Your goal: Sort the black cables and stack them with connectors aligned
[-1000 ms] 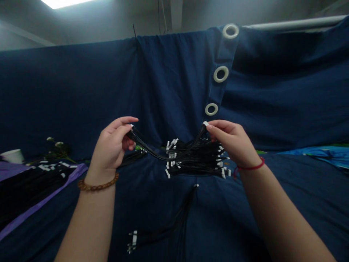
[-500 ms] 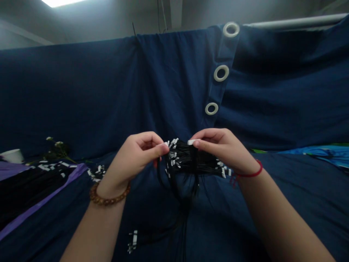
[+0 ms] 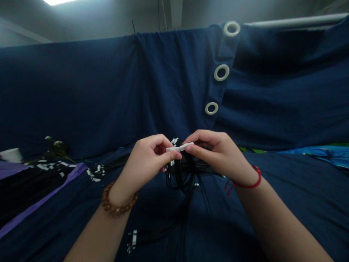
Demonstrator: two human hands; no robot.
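Both hands have drawn inward since the earlier frame and now nearly meet above the wires. The left hand [image 3: 144, 167] pinches one white connector [image 3: 171, 149] between thumb and fingers, and the right hand [image 3: 218, 156] pinches a second white connector [image 3: 187, 146] the same way. The two connectors lie in a line, tip to tip, and appear to touch. Just below them, a bundle of thin black wires [image 3: 184, 174] hangs loosely from the grip, with a few more white ends showing at its top. A wooden bead bracelet [image 3: 118, 200] circles the left wrist, and a red string bracelet [image 3: 245, 184] circles the right.

Further down, on the dark blue cloth [image 3: 218, 225], a small cluster of white wire ends [image 3: 132, 242] lies near the bottom of the view. To the left, a purple cloth [image 3: 46, 193] carries a spread of black wires with white tips [image 3: 27, 185]. Past it are a white cup [image 3: 11, 155] and a sprig of small white flowers [image 3: 56, 147]. Behind everything, a navy curtain [image 3: 109, 91] with pale grommets [image 3: 221, 72] hangs from a white rail [image 3: 294, 21], and a lighter blue cloth [image 3: 319, 153] shows at the right.
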